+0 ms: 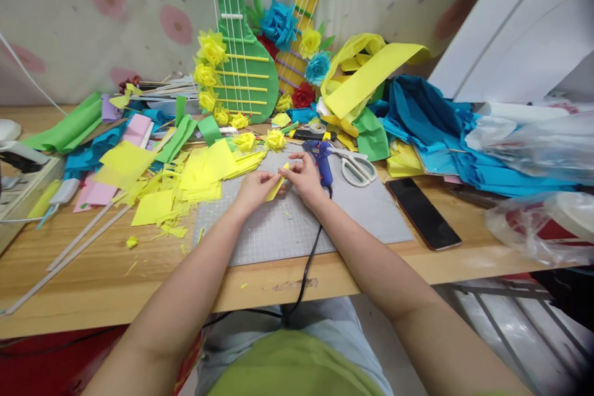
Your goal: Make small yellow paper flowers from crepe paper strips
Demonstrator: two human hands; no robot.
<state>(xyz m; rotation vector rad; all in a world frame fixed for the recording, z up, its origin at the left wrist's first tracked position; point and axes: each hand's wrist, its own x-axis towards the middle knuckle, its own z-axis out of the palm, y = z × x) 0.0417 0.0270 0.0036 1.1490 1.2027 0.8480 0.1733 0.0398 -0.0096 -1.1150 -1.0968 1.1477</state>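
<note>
Over the grey cutting mat (260,241), a small folded piece of yellow paper (275,189) is pinched between my two hands. My left hand (257,190) grips its lower left side, fingers closed. At its upper end, my right hand (304,179) holds it with thumb and fingers. Just beyond my right hand lies a blue glue gun (322,161), its black cable running down over the mat and table edge. White-handled scissors (358,170) rest to its right. A stack of yellow paper squares (208,167) sits left of my hands.
Green and yellow paper instruments, the green one (253,71) trimmed with yellow paper flowers (212,47), lean at the back. A phone (423,213) lies right of the mat, blue paper (417,111) behind it. Thin sticks (69,260) and yellow scraps are on the left.
</note>
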